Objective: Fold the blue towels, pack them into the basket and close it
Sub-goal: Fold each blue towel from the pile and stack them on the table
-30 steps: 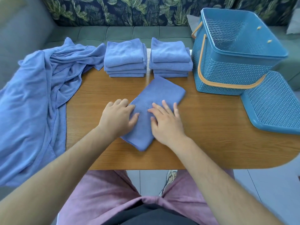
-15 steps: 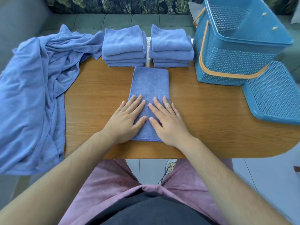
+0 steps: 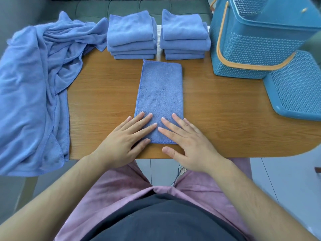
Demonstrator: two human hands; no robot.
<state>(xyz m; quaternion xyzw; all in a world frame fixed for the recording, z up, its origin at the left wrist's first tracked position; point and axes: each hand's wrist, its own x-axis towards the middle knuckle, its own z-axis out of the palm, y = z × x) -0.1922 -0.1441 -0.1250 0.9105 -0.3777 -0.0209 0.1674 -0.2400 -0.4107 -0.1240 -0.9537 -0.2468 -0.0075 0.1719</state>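
Note:
A blue towel (image 3: 160, 91), folded into a long strip, lies lengthwise on the wooden table (image 3: 217, 108). My left hand (image 3: 125, 140) and my right hand (image 3: 187, 141) press flat on its near end, fingers straight, one on each side. Behind the strip stand two stacks of folded blue towels, the left stack (image 3: 132, 34) and the right stack (image 3: 184, 34). The blue basket (image 3: 257, 42) with orange handles stands open at the back right. Its blue perforated lid (image 3: 295, 87) leans beside it.
A large crumpled blue cloth (image 3: 34, 84) covers the table's left end and hangs over its edge. A grey-green sofa (image 3: 121, 6) runs behind the table. The table's near edge is just under my wrists.
The towel was turned from slanted to straight, lengthwise before me. Both hands slid back to its near end. The view has tilted further down.

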